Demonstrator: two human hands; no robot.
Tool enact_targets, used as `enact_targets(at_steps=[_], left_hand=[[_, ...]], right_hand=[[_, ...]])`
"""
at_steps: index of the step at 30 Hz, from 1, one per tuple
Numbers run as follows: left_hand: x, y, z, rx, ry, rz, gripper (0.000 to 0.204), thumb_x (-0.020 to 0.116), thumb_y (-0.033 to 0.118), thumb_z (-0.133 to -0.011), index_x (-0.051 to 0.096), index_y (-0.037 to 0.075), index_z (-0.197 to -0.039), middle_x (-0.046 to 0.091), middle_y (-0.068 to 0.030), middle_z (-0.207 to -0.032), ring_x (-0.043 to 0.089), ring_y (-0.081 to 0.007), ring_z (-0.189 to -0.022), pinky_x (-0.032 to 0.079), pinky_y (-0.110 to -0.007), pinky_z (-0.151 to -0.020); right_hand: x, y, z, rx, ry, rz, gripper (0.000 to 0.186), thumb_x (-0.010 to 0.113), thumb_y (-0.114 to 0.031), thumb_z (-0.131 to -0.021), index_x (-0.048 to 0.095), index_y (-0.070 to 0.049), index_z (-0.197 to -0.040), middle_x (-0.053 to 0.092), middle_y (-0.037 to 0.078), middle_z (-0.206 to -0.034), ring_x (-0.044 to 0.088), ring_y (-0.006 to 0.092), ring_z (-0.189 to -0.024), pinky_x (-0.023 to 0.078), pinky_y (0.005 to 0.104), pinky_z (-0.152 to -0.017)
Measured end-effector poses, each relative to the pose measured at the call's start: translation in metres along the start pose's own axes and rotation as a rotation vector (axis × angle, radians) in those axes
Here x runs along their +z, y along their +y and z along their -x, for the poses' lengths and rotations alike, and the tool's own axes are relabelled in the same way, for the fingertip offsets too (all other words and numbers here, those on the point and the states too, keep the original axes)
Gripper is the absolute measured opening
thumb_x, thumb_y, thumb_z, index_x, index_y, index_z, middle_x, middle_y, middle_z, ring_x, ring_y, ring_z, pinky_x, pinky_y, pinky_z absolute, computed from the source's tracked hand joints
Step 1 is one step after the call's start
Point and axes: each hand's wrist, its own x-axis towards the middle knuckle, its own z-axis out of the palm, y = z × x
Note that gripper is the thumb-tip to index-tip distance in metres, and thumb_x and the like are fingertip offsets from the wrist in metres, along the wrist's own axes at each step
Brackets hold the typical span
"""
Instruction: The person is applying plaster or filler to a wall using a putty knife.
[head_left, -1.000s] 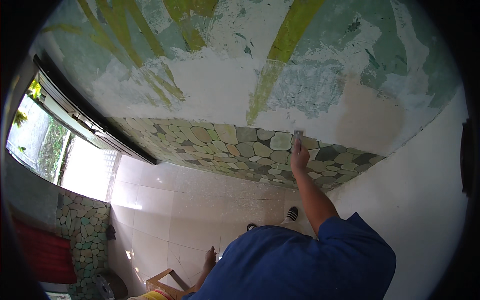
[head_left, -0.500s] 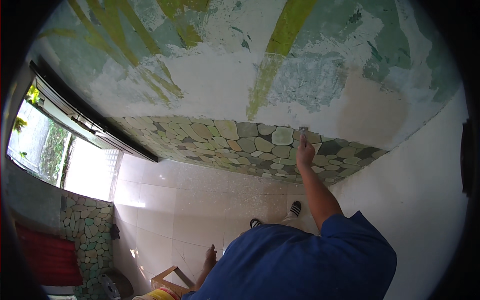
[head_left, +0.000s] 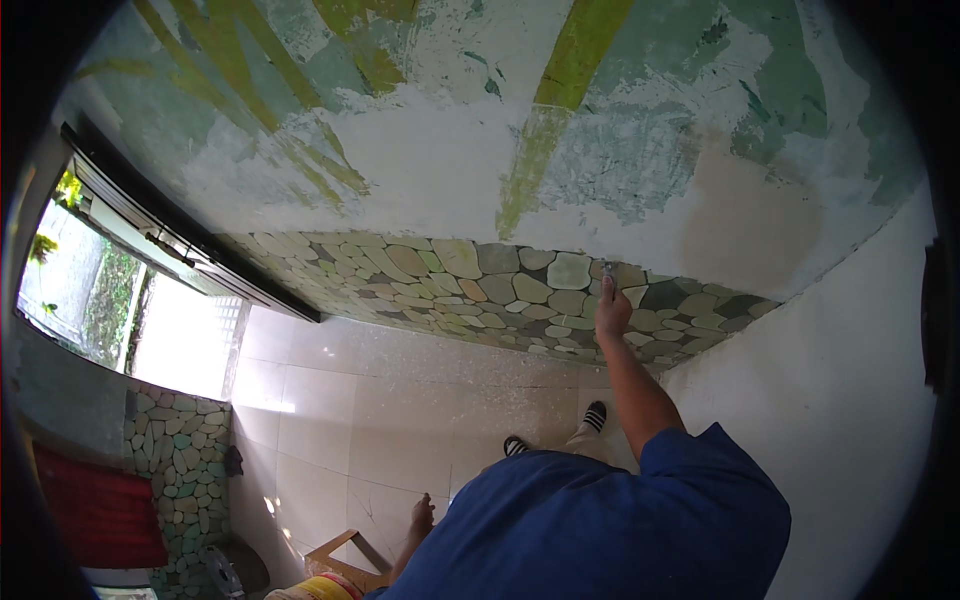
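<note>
My right arm reaches toward the wall, and my right hand (head_left: 612,316) is closed around the handle of a small putty knife (head_left: 609,270). The blade is at the top edge of the stone-patterned wall band (head_left: 480,290), just under the whitish plastered wall (head_left: 430,180); whether it touches I cannot tell. My left hand (head_left: 422,513) hangs low beside my body, above the floor, its fingers loosely apart and nothing visible in them.
Pale floor tiles (head_left: 400,420) carry white specks near the wall. Low on the left are a wooden frame-like piece (head_left: 345,550), a yellow and red bucket (head_left: 325,588) and a dark round thing (head_left: 235,570). A doorway (head_left: 185,330) opens at the left; a plain white wall (head_left: 800,400) stands at the right.
My right hand and the putty knife have shifted slightly down along the top edge of the stone band. My left hand has barely moved.
</note>
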Motion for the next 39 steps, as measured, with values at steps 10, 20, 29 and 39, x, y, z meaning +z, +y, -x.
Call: enact_targets(at_steps=[10,20,29,39], left_hand=[[-0.005,0.018,0.013,0.053,0.022,-0.124,0.05,0.05,0.05,-0.088,0.055,0.01,-0.118,0.063,-0.0127,-0.096,0.035,-0.0134,-0.048,0.033,-0.031,-0.044],[0.0,0.02,0.005,0.076,-0.034,-0.111,0.054,0.048,0.051,-0.089,0.052,0.008,-0.123,0.061,-0.017,-0.109,0.041,-0.0151,-0.052,0.042,-0.034,-0.053],[0.009,0.013,0.0,0.11,-0.028,-0.009,0.057,0.046,0.052,-0.09,0.049,0.008,-0.127,0.06,-0.0182,-0.111,0.043,-0.0158,-0.052,0.04,-0.033,-0.049],[0.014,0.0,0.003,0.074,-0.048,0.001,0.059,0.046,0.053,-0.09,0.048,0.008,-0.128,0.06,-0.0183,-0.112,0.042,-0.0155,-0.05,0.034,-0.031,-0.043]], right_hand=[[-0.012,-0.04,-0.026,0.034,-0.019,-0.068,0.057,0.045,-0.049,-0.092,0.064,0.0,-0.071,0.058,0.015,-0.058,0.058,0.0316,-0.059,0.041,0.0451,-0.054],[0.003,-0.089,-0.071,-0.165,0.067,-0.193,0.052,0.048,-0.042,-0.092,0.062,0.004,-0.074,0.055,0.018,-0.056,0.057,0.0349,-0.056,0.04,0.0427,-0.053],[-0.017,-0.033,0.0,0.096,-0.059,-0.013,0.054,0.05,-0.044,-0.091,0.061,0.003,-0.067,0.055,0.021,-0.057,0.056,0.0398,-0.059,0.04,0.0471,-0.055],[-0.001,-0.057,-0.053,0.032,0.034,-0.243,0.059,0.046,-0.052,-0.091,0.057,-0.001,-0.063,0.051,0.014,-0.051,0.054,0.0287,-0.049,0.038,0.042,-0.049]])
